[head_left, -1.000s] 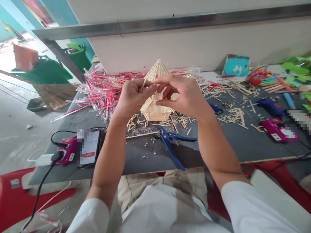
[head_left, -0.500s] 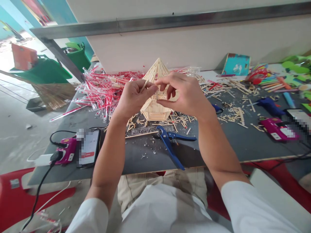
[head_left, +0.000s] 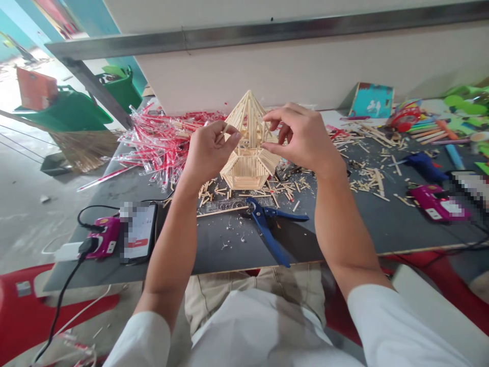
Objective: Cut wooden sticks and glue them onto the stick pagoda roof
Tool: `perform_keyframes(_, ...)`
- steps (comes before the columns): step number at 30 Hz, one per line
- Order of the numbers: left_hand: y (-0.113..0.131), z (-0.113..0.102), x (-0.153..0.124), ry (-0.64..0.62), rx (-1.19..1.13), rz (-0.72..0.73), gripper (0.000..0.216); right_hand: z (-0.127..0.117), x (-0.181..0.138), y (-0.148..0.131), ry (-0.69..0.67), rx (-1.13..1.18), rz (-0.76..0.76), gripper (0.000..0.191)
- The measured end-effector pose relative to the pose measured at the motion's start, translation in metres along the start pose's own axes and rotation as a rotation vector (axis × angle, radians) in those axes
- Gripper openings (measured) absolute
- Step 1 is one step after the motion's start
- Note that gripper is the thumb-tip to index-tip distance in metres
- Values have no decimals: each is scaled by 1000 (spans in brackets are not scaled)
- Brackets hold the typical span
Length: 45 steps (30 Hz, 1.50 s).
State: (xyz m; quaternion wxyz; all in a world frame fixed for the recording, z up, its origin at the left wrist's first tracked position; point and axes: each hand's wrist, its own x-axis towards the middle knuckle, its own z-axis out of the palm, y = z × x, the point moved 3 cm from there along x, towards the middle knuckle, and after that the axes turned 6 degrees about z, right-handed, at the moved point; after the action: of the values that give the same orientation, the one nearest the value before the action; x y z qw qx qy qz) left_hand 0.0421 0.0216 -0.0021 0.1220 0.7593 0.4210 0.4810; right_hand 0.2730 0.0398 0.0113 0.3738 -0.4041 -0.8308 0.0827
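Two hands are raised over a table [head_left: 221, 255], one at each side of a stick model [head_left: 246, 171]. The model, a six-sided base under a steep pointed roof, stands upright on the table near its middle, among scattered offcuts [head_left: 367, 178]. A short stick [head_left: 224, 134] is pinched between the thumb and forefinger of the left hand [head_left: 206, 155] and held at the left slope of the roof. The right hand [head_left: 305, 142] is held unclenched just beside the right slope, its fingers curled and parted, with nothing gripped. Whether its thumb touches the eave cannot be told.

A blue cutter [head_left: 267, 224] is laid in front of the model, handles toward the person, and a clear ruler [head_left: 221, 206] lies just to the left of its head. A heap of red wrappers [head_left: 160, 137] is piled behind the left hand. A phone [head_left: 139, 232] is placed near the front left edge, with a pink device [head_left: 103, 237] on a cable just beside it. Well apart on the right, a blue glue gun [head_left: 422, 165] and a pink glue gun [head_left: 435, 204] are seen.
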Motion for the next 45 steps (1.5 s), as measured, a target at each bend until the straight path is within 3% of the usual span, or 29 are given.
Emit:
perform_keyframes(6,-2,0,0,-4,-3,-8,9,5,0,-4,-9,-24,-63,47)
perform_keyframes(25,12,3,0,-84,186,34,13,9,2,-8,12,-154,-56,48)
perform_keyframes(32,19,7,-2,-111,264,60,13,6,1,-9,-28,-77,-49,52)
perform_keyframes(38,19,10,-2,-153,286,72,21,4,0,-8,-17,-47,-79,43)
perform_keyframes(45,18,12,-4,-158,277,81,25,7,0,-7,-63,-87,-10,40)
